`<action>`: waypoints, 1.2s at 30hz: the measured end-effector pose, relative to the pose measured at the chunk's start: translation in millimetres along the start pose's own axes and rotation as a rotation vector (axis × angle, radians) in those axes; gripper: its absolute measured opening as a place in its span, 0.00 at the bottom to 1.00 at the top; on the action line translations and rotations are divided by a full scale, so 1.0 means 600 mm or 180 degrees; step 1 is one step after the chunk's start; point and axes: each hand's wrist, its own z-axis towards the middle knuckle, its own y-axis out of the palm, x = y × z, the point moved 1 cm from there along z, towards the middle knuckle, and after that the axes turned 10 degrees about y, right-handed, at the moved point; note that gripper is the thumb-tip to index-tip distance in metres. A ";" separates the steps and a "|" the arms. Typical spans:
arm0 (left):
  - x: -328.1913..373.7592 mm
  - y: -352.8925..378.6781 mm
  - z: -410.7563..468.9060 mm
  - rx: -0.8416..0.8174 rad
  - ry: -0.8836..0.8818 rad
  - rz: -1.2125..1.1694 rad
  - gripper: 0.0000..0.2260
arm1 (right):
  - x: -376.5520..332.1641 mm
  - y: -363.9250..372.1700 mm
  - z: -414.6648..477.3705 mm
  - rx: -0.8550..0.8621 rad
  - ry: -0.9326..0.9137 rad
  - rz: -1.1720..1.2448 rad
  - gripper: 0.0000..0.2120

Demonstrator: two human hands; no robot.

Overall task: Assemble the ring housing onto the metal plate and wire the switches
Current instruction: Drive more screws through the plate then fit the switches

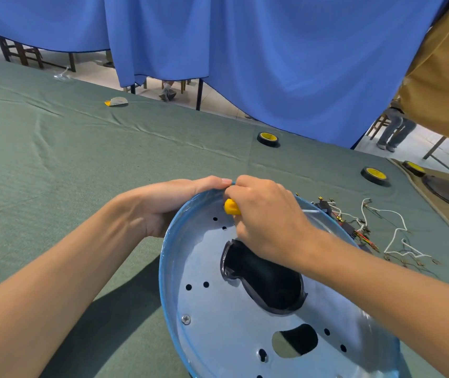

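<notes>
Head view: the round metal plate [231, 323] is seen tilted up on the green table cloth [81, 159], and its blue rim [164, 268] is gripped at the far left edge by the left hand [168, 205], fingers curled over the lip. A yellow-handled tool [231, 207] is clenched in the right hand [267, 222], just inside the far rim and close to the left fingertips; its tip is hidden by the fist. A black housing [267, 282] is visible through the plate's central opening, partly covered by the right wrist, and one screw [186, 319] is seated near the left rim. A bundle of switch wires [354, 227] is spread just right of the plate, with two tape rolls [268, 139] [375, 175] lying farther back.
</notes>
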 end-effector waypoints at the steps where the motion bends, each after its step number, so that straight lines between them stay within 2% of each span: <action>1: 0.001 0.000 0.000 -0.0006 -0.0002 0.0010 0.15 | -0.004 0.003 -0.001 0.0009 0.0125 0.0002 0.02; 5: -0.001 -0.003 0.000 -0.0037 0.0077 0.0022 0.13 | -0.007 0.002 0.005 0.0054 0.0288 -0.0040 0.06; 10: 0.002 0.001 -0.004 -0.0163 0.0050 0.0018 0.14 | 0.009 -0.018 0.011 -0.0121 -0.0047 0.0332 0.06; 12: 0.002 0.000 -0.002 -0.0172 0.0010 -0.0002 0.15 | 0.013 -0.020 0.012 -0.0307 -0.0306 0.0358 0.10; 18: -0.001 -0.004 -0.002 -0.0085 -0.0025 0.0095 0.16 | 0.011 -0.016 0.013 -0.0165 -0.0444 -0.0022 0.10; 25: 0.000 -0.002 0.000 0.0032 -0.0018 0.0067 0.16 | 0.005 -0.011 0.009 -0.0110 -0.0189 -0.0139 0.09; 29: 0.001 0.004 -0.002 0.0061 -0.0071 0.0087 0.16 | -0.004 0.001 0.007 0.0017 0.0255 0.0032 0.05; 32: 0.003 0.010 -0.004 0.0046 -0.0083 0.0113 0.16 | -0.006 0.007 0.009 0.0078 0.0549 0.0111 0.07; 36: 0.006 0.010 -0.007 0.0066 -0.0034 0.0228 0.14 | -0.004 -0.010 0.013 -0.0130 0.0304 0.0246 0.04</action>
